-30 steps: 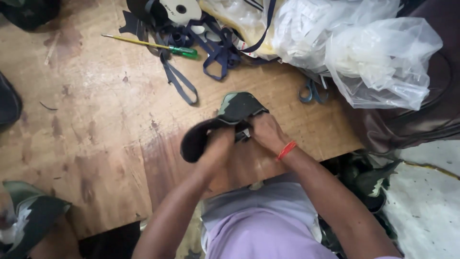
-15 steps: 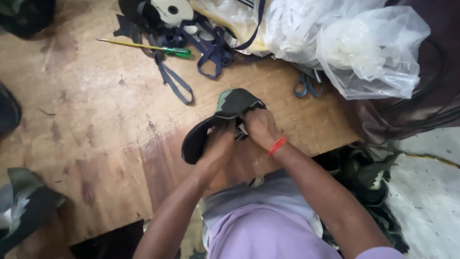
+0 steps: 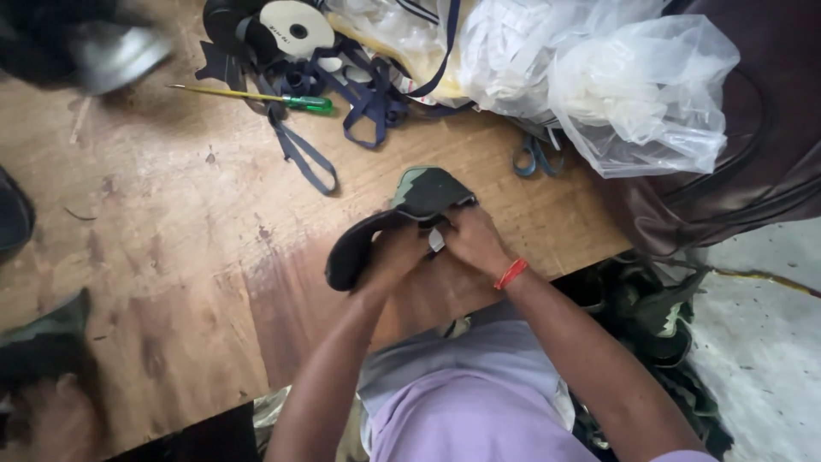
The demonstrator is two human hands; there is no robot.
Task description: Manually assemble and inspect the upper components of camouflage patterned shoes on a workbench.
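The table (image 3: 171,257), worn wood, spreads out beyond the fingers on all sides but the near one. Far past the fingertips and to their right lies a heap of clear bags (image 3: 633,85); straight ahead of them sits a tangle of navy straps (image 3: 359,94) with a tape roll (image 3: 295,30), and a green-handled screwdriver (image 3: 291,101) lies to the left of that. Scissors (image 3: 534,158) rest just beyond the right knuckles.

The shoe upper (image 3: 402,222), dark with a camouflage patch, is held up off the table between both hands. The left hand (image 3: 393,257) curls round its dark edge, fingers pressed together on the material. The right hand (image 3: 475,239) closes on the other side, its fingers bunched; a small pale piece (image 3: 436,239) shows between the two hands, though which fingers pinch it I cannot tell.

The step looks like fitting or folding at the upper's rim. The next move likely calls for a steady left grip while the right fingers work the seam.
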